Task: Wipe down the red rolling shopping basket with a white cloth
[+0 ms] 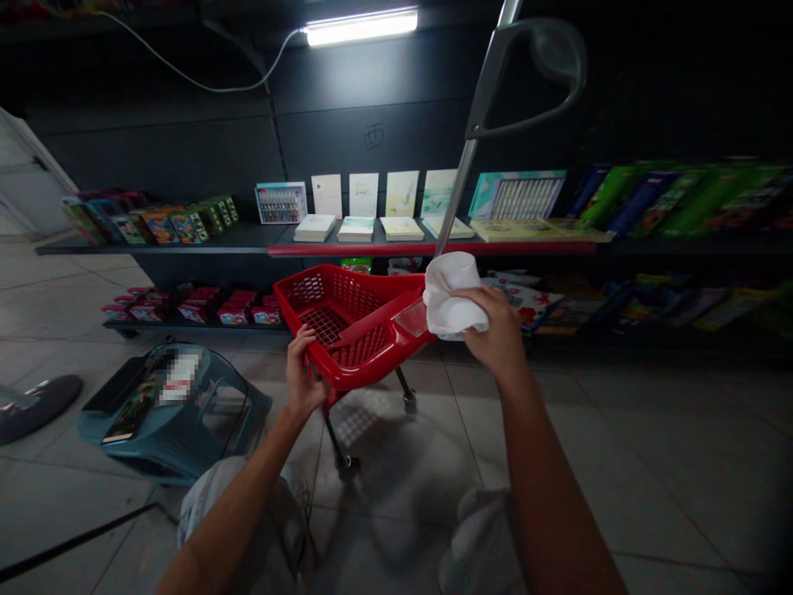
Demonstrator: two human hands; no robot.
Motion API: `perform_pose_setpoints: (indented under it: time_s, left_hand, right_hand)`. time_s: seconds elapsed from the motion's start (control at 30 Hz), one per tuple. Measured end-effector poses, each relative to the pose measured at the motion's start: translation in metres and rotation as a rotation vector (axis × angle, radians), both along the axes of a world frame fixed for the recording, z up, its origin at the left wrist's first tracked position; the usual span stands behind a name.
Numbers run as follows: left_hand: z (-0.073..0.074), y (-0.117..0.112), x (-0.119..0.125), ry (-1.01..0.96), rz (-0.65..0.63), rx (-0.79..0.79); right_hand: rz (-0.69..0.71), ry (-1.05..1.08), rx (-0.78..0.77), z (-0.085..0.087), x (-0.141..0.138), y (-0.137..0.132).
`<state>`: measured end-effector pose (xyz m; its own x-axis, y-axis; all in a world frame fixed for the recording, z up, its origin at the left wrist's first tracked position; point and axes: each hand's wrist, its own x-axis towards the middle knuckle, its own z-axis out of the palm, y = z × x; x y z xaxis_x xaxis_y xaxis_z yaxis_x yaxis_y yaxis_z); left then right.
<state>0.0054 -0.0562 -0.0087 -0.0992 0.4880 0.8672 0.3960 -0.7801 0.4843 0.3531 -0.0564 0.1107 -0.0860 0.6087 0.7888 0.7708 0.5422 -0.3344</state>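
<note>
I log my left hand (303, 373) grasping the rim of the red plastic shopping basket (365, 351), bracing it firmly. My right hand (492, 330) clenches a white cloth (452, 296) against the basket's end.

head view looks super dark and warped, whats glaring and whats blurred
In the head view, the fluorescent tube glares white while the upper right corner sinks nearly black; the wide lens bows the black shelf at its ends; the far right packets look soft, and a pixelated patch covers part of the teal plastic seat.
</note>
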Motion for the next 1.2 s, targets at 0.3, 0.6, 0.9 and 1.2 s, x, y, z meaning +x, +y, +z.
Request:
perform_pose_setpoints:
  time_s: [0.3, 0.6, 0.9, 1.2]
  left_hand:
    - [-0.002, 0.0, -0.018, 0.017, -0.031, -0.011]
    - [0.001, -0.003, -0.024, 0.022, -0.033, -0.022]
    - [0.004, -0.001, -0.031, 0.04, -0.074, -0.005]
    - [0.006, -0.002, -0.029, 0.017, -0.068, -0.069]
  right_hand:
    - [-0.051, 0.131, 0.054, -0.021, 0.02, 0.016]
    - [-0.079, 0.193, 0.034, -0.025, 0.027, 0.017]
    - [-0.092, 0.239, 0.042, -0.021, 0.03, 0.016]
    - [-0.074, -0.166, -0.064, 0.007, -0.005, -0.015]
